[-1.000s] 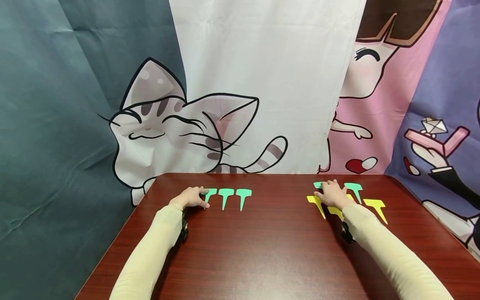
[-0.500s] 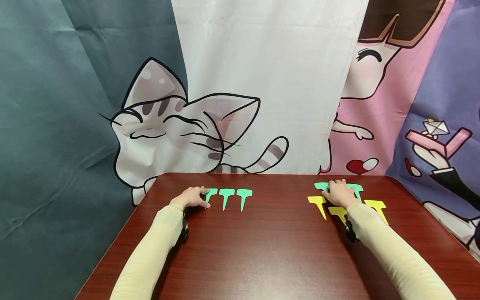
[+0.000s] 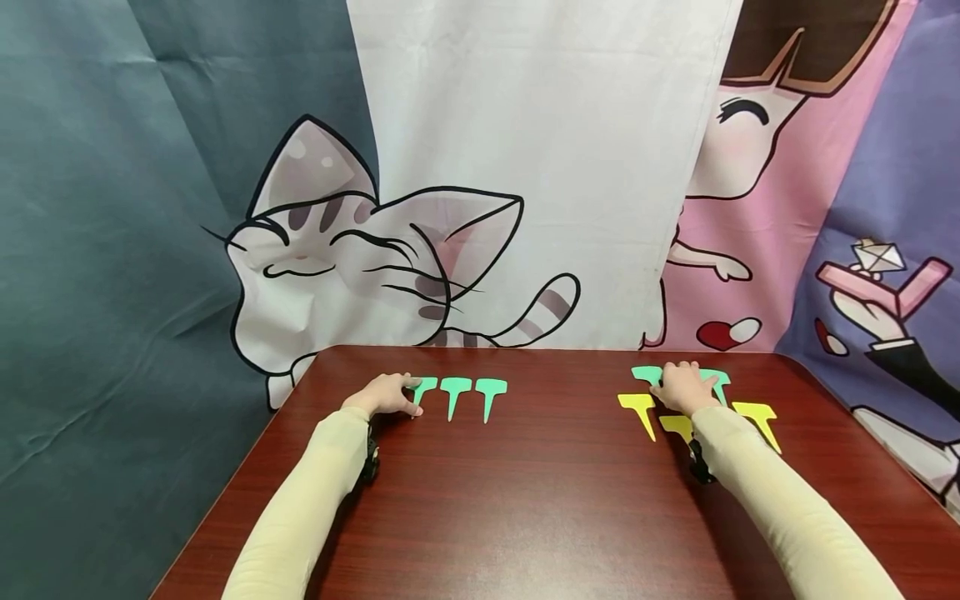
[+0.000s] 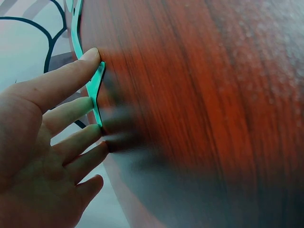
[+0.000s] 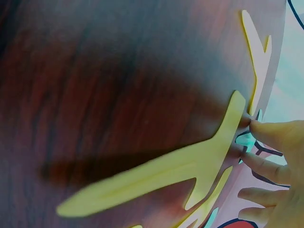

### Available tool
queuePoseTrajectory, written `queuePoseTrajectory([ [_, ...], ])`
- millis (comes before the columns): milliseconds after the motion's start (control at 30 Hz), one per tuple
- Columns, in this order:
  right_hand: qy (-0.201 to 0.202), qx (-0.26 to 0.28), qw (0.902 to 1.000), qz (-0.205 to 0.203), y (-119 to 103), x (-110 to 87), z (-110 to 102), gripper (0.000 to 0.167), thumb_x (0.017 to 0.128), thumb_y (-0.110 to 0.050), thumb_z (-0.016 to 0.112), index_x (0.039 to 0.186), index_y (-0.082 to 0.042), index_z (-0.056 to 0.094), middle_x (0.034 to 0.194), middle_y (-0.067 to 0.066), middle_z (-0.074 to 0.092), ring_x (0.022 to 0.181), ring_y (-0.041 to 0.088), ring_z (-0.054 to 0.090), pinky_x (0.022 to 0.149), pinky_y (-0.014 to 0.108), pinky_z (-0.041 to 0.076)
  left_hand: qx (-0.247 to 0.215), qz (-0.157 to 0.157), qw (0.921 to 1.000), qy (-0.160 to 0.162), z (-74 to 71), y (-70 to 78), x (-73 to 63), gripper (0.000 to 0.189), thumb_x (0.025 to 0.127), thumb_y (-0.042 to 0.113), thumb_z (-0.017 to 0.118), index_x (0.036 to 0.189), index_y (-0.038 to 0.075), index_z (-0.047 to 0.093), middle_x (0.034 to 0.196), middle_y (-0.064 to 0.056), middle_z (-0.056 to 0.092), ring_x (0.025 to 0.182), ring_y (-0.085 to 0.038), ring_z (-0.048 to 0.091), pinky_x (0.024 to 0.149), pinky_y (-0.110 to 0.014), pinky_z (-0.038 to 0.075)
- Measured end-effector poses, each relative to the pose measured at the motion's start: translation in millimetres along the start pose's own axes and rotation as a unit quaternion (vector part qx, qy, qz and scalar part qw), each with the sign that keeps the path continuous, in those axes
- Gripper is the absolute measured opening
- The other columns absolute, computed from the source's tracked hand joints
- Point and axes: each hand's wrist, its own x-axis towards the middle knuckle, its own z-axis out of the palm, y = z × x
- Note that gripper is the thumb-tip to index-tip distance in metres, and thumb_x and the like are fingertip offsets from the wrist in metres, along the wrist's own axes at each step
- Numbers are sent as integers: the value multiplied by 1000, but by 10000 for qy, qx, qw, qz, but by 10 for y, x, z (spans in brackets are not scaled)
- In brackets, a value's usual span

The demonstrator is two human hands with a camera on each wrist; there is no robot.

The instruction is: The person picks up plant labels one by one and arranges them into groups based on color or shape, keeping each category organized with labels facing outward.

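Three green T-shaped plant labels lie in a row at the far left of the table, stems toward the viewer: a middle one (image 3: pixel 455 388), one to its right (image 3: pixel 491 390), and a left label (image 3: pixel 427 384). My left hand (image 3: pixel 382 394) touches that left label (image 4: pixel 95 89), thumb at one end and fingers loosely spread. On the right, my right hand (image 3: pixel 686 389) reaches between two green labels. Its thumb and index finger stand apart on either side of a bit of green label (image 5: pixel 245 139); contact is unclear. Below it lies a yellow label (image 5: pixel 180 166).
Around the right hand lie a left green label (image 3: pixel 647 373), a right green label (image 3: pixel 720 377), and yellow labels at the left (image 3: pixel 637 404), front (image 3: pixel 677 426) and right (image 3: pixel 757 412). A printed cloth (image 3: pixel 600 167) hangs behind the dark wooden table (image 3: pixel 525 500).
My right hand has shifted slightly to the right, uncovering more of the left green label and hiding a yellow label seen earlier. The left hand stays in place.
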Motion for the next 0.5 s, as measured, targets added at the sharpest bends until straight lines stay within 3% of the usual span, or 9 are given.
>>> queuePoseTrajectory([
  [267, 137, 159, 9995, 221, -5, 18, -7, 39, 90, -28, 62, 99, 11, 60, 112, 41, 42, 112, 59, 30, 92, 84, 12, 10, 5, 10000, -21, -12, 8, 8, 70, 83, 29, 73, 144, 13, 43, 154, -18, 26, 142, -42, 21, 110, -54, 30],
  [500, 169, 217, 9987, 436, -11, 40, 14, 38, 90, -28, 62, 98, 9, 62, 110, 42, 40, 112, 61, 29, 92, 83, 12, 53, -17, 10000, -60, -19, 18, 10, 71, 82, 30, 74, 144, 14, 43, 154, -18, 27, 141, -42, 22, 109, -53, 31],
])
